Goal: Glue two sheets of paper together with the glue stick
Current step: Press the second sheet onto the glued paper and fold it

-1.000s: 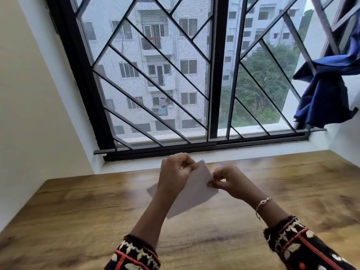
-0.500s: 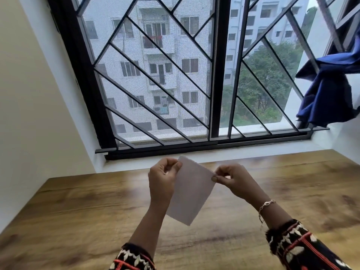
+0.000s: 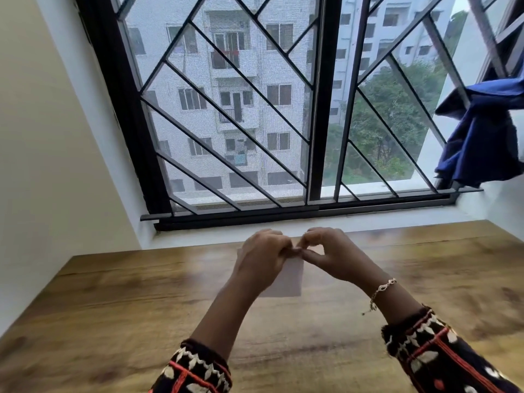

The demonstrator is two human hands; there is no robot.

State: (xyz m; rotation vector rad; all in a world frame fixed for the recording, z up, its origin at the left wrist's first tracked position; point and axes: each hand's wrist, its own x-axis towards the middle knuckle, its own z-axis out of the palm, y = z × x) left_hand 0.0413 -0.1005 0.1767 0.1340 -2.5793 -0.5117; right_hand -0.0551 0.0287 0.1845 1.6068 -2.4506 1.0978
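A white paper (image 3: 290, 280) hangs in the air above the wooden table (image 3: 113, 307), pinched at its top edge by both hands. My left hand (image 3: 262, 259) and my right hand (image 3: 331, 256) meet fingertip to fingertip at that edge, fingers closed on the paper. Most of the sheet is hidden behind my left hand and wrist; only its lower right part shows. I cannot tell whether it is one sheet or two. No glue stick is in view.
A barred window (image 3: 283, 123) with a white sill (image 3: 283, 226) runs along the table's far edge. A blue cloth (image 3: 482, 137) hangs at the right of the window. A cream wall (image 3: 42, 165) borders the table on the left.
My hands have come together from apart, now pinching the paper at one spot on its top edge. The sheet has turned and hangs lower, mostly behind my left hand.
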